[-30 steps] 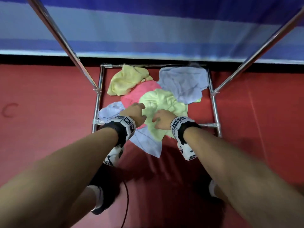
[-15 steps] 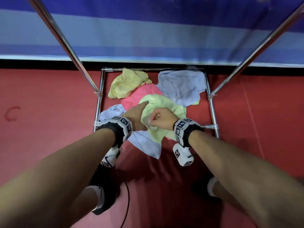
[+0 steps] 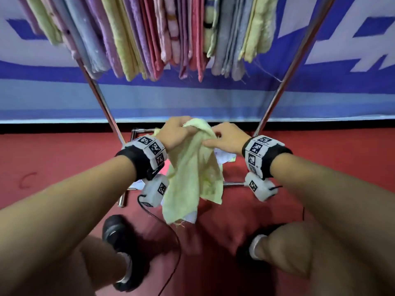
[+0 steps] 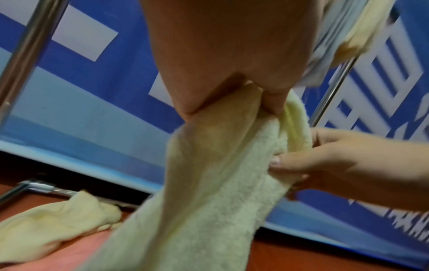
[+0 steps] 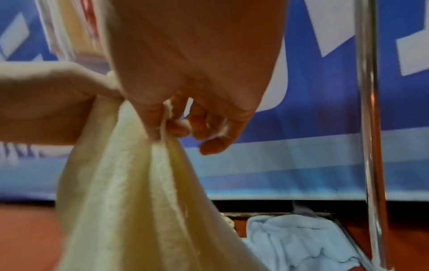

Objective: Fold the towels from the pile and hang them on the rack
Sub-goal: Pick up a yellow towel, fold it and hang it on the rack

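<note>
Lifted off the pile since the earlier frame, the pale green terry towel [image 3: 193,174] is now hanging in the air between both hands, and the row of folded coloured towels [image 3: 154,33] on the chrome metal rack [image 3: 284,75] has come into sight above. From the head camera, the left hand [image 3: 174,133] is clenching the towel's bunched top, while the right hand [image 3: 226,137] is pinching its edge just beside it; the cloth is dangling over the red floor [image 3: 53,159].

From the left wrist, the left hand [image 4: 227,60] is gripping the towel [image 4: 209,183], and a crumpled pale yellow towel [image 4: 53,218] is lying below.

From the right wrist, the right hand [image 5: 185,77] is pinching a towel fold [image 5: 130,183] between thumb and forefinger, with a crumpled light blue towel [image 5: 299,238] lying inside the rack's base.
</note>
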